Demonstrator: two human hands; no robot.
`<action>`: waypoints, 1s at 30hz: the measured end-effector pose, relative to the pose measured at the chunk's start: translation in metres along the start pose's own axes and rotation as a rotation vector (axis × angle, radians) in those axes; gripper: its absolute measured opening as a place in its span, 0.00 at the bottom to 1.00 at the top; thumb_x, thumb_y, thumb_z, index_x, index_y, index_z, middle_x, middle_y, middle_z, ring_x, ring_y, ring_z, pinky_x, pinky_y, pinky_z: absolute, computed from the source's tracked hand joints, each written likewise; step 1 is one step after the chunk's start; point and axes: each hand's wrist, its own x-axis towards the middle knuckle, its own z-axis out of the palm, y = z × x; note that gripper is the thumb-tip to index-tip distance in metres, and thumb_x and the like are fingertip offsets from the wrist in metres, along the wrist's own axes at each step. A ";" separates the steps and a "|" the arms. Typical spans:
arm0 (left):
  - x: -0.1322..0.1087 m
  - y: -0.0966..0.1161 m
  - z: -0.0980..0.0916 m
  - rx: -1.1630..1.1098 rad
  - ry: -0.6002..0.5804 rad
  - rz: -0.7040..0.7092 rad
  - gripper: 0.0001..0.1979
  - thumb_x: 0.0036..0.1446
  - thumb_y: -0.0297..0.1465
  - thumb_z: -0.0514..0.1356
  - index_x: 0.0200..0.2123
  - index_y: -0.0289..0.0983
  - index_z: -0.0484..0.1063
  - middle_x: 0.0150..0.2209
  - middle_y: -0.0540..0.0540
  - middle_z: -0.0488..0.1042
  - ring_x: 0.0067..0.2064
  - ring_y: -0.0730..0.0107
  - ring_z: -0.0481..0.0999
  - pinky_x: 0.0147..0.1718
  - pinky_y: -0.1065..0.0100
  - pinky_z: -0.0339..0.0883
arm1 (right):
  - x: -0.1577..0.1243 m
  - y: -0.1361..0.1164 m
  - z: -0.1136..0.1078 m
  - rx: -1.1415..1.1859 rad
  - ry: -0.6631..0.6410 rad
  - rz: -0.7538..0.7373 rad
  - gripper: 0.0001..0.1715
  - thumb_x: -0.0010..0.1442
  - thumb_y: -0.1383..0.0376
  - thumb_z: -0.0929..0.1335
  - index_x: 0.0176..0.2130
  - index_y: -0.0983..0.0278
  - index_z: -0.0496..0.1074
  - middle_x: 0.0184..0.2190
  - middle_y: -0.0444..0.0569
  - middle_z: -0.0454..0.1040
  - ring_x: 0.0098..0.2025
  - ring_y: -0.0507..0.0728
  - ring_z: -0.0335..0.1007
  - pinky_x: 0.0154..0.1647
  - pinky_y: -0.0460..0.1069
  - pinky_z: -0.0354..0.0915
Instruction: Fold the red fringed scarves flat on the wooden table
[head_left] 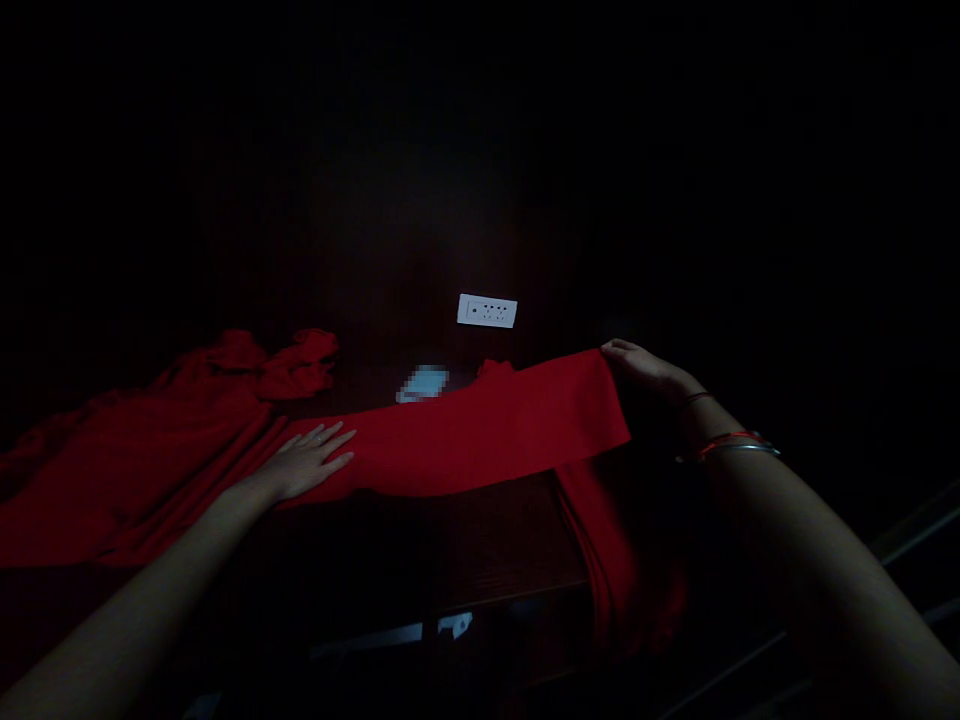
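Observation:
A long red cloth [480, 435] lies spread across a dark table [465, 540] in very dim light. My left hand [307, 462] rests flat on it with fingers stretched out, pressing the cloth down. My right hand [649, 372] grips the far right corner of the folded cloth strip, fingers curled around its edge; red and metal bangles sit on that wrist. Part of the cloth hangs down over the table's right front edge [622, 570].
More bunched red fabric [247, 375] lies at the left back of the table. A white socket plate [487, 311] is on the dark wall behind. A small pale blurred patch [424, 383] lies beyond the cloth. The room around is nearly black.

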 end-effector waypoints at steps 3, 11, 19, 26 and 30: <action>0.001 -0.005 0.004 0.004 -0.005 0.005 0.29 0.52 0.46 0.39 0.56 0.41 0.44 0.57 0.46 0.43 0.57 0.59 0.43 0.50 0.55 0.42 | -0.008 -0.001 0.005 0.003 -0.173 0.020 0.16 0.49 0.56 0.60 0.32 0.65 0.63 0.27 0.45 0.67 0.26 0.49 0.61 0.28 0.45 0.59; 0.017 -0.018 -0.019 0.052 -0.104 -0.021 0.29 0.48 0.40 0.46 0.52 0.33 0.56 0.53 0.38 0.55 0.53 0.57 0.56 0.47 0.61 0.52 | -0.034 -0.013 0.034 -0.011 -0.696 0.304 0.16 0.40 0.60 0.69 0.31 0.65 0.70 0.32 0.45 0.71 0.34 0.52 0.65 0.38 0.47 0.61; 0.060 0.109 -0.030 -0.206 0.153 0.361 0.22 0.51 0.35 0.46 0.50 0.34 0.58 0.52 0.41 0.58 0.52 0.64 0.56 0.48 0.64 0.51 | -0.051 -0.026 0.056 0.126 -0.782 0.343 0.14 0.41 0.61 0.68 0.30 0.66 0.71 0.27 0.44 0.72 0.29 0.49 0.66 0.34 0.44 0.61; 0.091 0.158 -0.031 -0.781 -0.043 0.751 0.14 0.46 0.36 0.53 0.33 0.33 0.68 0.30 0.48 0.71 0.32 0.71 0.69 0.31 0.72 0.61 | -0.054 -0.044 0.048 0.084 -0.566 0.078 0.13 0.39 0.60 0.69 0.25 0.68 0.70 0.22 0.44 0.70 0.26 0.48 0.64 0.32 0.45 0.59; 0.089 0.151 -0.055 -0.855 0.140 0.727 0.11 0.47 0.36 0.52 0.27 0.34 0.68 0.28 0.51 0.70 0.32 0.73 0.68 0.33 0.72 0.59 | -0.052 -0.060 0.033 -0.061 -0.452 -0.054 0.20 0.38 0.61 0.70 0.33 0.67 0.69 0.30 0.44 0.70 0.32 0.50 0.64 0.35 0.44 0.59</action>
